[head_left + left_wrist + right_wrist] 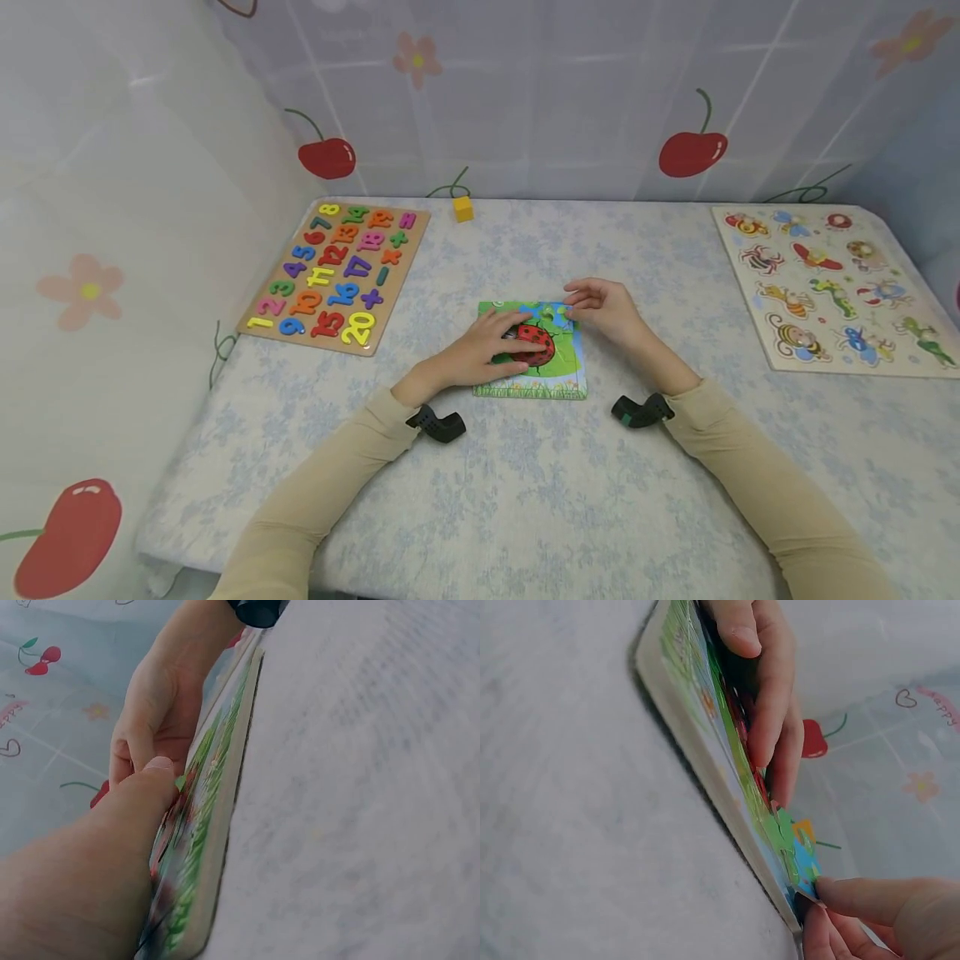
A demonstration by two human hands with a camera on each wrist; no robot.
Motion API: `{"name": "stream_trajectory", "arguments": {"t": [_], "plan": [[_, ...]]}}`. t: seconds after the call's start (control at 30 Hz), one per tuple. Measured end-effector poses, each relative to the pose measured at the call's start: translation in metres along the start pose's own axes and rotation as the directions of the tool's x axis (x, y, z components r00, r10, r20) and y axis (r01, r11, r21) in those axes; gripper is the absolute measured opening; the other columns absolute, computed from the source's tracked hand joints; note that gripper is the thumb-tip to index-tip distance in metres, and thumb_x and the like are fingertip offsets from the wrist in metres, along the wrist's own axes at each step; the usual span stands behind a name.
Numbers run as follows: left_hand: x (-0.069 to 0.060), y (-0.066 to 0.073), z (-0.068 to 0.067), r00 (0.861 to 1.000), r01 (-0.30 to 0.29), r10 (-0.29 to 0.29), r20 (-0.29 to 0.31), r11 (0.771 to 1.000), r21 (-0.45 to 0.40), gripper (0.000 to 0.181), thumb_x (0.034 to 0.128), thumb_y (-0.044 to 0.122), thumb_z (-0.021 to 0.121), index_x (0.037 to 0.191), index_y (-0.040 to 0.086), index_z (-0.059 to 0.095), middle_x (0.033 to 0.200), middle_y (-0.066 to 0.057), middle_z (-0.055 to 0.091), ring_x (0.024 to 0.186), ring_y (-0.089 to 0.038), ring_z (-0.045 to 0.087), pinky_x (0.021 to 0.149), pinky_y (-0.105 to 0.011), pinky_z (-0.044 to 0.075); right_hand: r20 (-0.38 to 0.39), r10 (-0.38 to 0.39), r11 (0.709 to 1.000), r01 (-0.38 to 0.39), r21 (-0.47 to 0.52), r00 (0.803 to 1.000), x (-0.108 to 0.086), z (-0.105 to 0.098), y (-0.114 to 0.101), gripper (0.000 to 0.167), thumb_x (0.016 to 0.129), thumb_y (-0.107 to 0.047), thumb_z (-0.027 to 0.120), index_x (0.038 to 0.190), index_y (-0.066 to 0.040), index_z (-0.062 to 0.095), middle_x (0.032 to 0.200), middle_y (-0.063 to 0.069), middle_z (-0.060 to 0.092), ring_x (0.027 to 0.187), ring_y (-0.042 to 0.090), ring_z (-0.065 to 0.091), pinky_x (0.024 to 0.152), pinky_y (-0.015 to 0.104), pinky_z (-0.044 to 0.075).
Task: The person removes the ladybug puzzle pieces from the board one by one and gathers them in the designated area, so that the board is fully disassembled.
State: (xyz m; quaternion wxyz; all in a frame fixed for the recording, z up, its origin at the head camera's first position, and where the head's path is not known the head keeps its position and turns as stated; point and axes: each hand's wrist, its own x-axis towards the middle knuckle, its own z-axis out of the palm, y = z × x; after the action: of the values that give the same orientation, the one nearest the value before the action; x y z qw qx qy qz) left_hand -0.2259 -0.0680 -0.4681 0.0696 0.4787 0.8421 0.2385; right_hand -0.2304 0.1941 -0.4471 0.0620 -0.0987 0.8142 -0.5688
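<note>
A square ladybug jigsaw puzzle (558,385) lies flat on the table, with a green and blue picture and a grassy border. My left hand (480,348) rests on its left part, fingers spread across the red ladybug (542,335). At the top right corner, my right hand (606,310) pinches a green and blue puzzle piece (804,864) between thumb and fingers. In the right wrist view that piece is tilted, one edge lifted off the board. The left palm and fingers cover part of the picture.
A wooden number board (384,329) lies at the back left, filled with coloured numerals. Near the back edge sits a small yellow cube (462,209). An insect picture board (817,286) lies at the right. Patterned curtain fabric hangs behind and at the left.
</note>
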Motion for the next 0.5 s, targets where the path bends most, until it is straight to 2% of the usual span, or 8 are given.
{"name": "stream_trajectory", "arguments": {"t": [0.13,0.33,0.4,0.5], "plan": [[0.0003,0.0012,0.0021,1.0,0.001,-0.001,0.01,1.0,0.024,0.039,0.096,0.036,0.055,0.135,0.03,0.055,0.158,-0.009,0.025,0.148,-0.026,0.018,0.121,-0.054,0.004,-0.005,0.002,1.0,-0.002,-0.01,1.0,0.0001,0.0013,0.0,0.039,0.088,0.002,0.063,0.125,0.009,0.055,0.112,0.033,0.061,0.077,-0.008,0.059,0.071,0.008,0.05],[0.0003,0.0018,0.0007,1.0,0.005,-0.006,0.029,1.0,0.026,0.041,0.0957,0.038,0.055,0.136,0.03,0.054,0.158,-0.008,0.023,0.148,-0.027,0.016,0.121,-0.053,0.003,-0.056,0.056,0.998,-0.054,0.024,0.997,-0.0014,0.0027,-0.0035,0.041,0.089,-0.001,0.063,0.128,0.007,0.054,0.114,0.032,0.06,0.076,-0.009,0.06,0.071,0.008,0.05],[-0.0001,0.0023,-0.0004,0.999,0.009,-0.01,0.041,1.0,0.021,0.041,0.0958,0.038,0.055,0.136,0.03,0.053,0.159,-0.008,0.022,0.149,-0.028,0.015,0.121,-0.053,0.003,-0.075,0.089,0.995,-0.085,0.057,0.993,-0.0028,0.0036,-0.0059,0.042,0.089,-0.001,0.063,0.129,0.006,0.054,0.11,0.026,0.063,0.076,-0.007,0.06,0.07,0.009,0.051],[-0.0005,0.0032,-0.0022,0.998,0.013,-0.014,0.054,1.0,0.016,0.042,0.0958,0.038,0.055,0.137,0.03,0.053,0.16,-0.008,0.02,0.149,-0.028,0.013,0.121,-0.053,0.002,-0.107,0.163,0.976,-0.144,0.164,0.981,-0.0054,0.0057,-0.0092,0.045,0.088,0.0,0.063,0.131,0.005,0.052,0.096,0.006,0.067,0.076,-0.005,0.061,0.071,0.01,0.052]]}}
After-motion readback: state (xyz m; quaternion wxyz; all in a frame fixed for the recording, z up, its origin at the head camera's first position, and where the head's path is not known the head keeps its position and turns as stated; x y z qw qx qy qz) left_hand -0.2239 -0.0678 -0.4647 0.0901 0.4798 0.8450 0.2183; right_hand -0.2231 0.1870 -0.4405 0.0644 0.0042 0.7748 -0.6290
